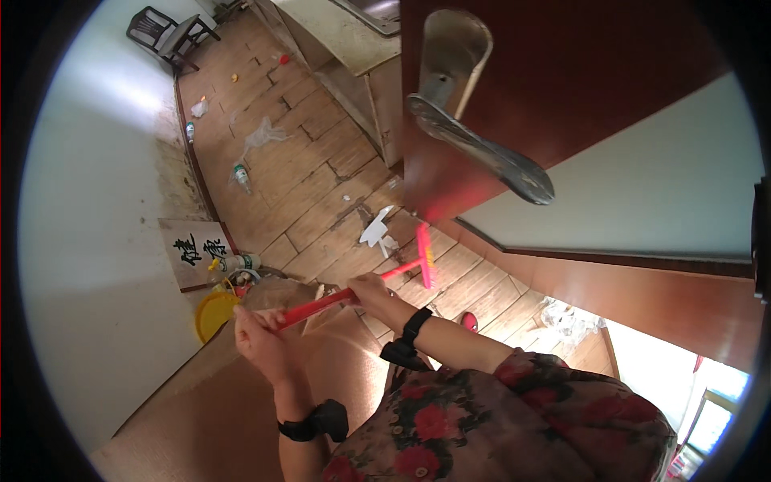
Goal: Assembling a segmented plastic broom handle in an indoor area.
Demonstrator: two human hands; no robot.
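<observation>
Both my hands are closed around the red handle (317, 308) of a broom. My left hand (259, 337) grips it near its upper end, and my right hand (372, 294) holds it farther down, toward the head. The pink broom head (425, 255) with yellowish bristles is low over the wooden floor, below the open door; whether the bristles touch the floor, I cannot tell. Just left of it lie torn white scraps (377, 227).
A dark red door (578, 56) with a metal handle (482, 153) fills the upper right. Plastic bottles (242, 178) and a clear bag (265, 135) litter the floor. A yellow basin (215, 315) stands by the left wall, beside a large brown surface (217, 402). Crumpled plastic (569, 320) lies right.
</observation>
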